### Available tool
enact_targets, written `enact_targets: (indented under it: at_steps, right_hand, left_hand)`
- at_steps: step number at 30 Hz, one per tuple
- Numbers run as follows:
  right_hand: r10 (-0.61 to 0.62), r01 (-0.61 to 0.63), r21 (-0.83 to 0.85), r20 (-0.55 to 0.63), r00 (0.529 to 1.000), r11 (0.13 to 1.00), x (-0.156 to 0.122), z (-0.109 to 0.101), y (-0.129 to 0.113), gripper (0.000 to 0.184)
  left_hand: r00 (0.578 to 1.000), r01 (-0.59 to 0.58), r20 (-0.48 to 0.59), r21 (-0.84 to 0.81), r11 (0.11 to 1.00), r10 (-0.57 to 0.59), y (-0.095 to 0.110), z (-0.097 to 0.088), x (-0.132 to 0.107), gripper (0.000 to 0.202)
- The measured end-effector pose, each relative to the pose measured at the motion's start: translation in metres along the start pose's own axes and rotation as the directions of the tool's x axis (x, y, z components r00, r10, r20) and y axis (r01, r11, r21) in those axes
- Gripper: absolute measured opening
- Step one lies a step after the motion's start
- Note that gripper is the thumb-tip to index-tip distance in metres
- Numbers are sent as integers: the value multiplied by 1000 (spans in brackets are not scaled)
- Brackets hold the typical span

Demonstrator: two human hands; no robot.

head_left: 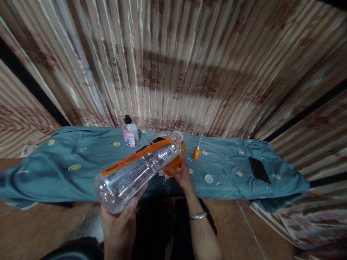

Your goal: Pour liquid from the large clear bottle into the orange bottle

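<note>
My left hand grips the base of a large clear plastic bottle with an orange label strip. The bottle is tipped forward, its open mouth over an orange container. My right hand is closed around that orange container, which rests on the teal cloth. A silver bracelet sits on my right wrist. A small white cap lies on the cloth just right of my right hand.
A small bottle with a black cap and pink label stands at the back. An orange nozzle piece and a dark phone lie to the right. Striped curtains hang behind. Brown floor lies on both sides.
</note>
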State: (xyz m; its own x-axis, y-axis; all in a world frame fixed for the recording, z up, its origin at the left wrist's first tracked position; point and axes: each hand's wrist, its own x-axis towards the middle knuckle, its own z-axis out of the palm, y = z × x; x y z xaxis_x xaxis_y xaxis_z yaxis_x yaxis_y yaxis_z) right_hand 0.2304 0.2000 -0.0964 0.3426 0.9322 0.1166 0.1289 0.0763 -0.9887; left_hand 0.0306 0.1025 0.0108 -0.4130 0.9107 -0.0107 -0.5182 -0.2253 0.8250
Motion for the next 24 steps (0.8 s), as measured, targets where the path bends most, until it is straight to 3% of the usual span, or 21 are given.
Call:
enact_targets:
  at_steps: [10, 19, 24]
  right_hand:
    - [-3, 3, -28, -13, 1000, 1000, 1, -1, 1, 78]
    - [8, -10, -78, -34, 999, 997, 2, -2, 7, 77]
    - [-19, 18, -50, -17, 1000, 999, 1, -1, 7, 79]
  left_hand:
    - [999, 34, -22, -10, 999, -34, 6, 7, -5, 84]
    - [999, 36, 33, -1, 999, -36, -6, -17, 12, 89]
    - [999, -2, 35, -8, 1000, 2, -3, -9, 6, 81]
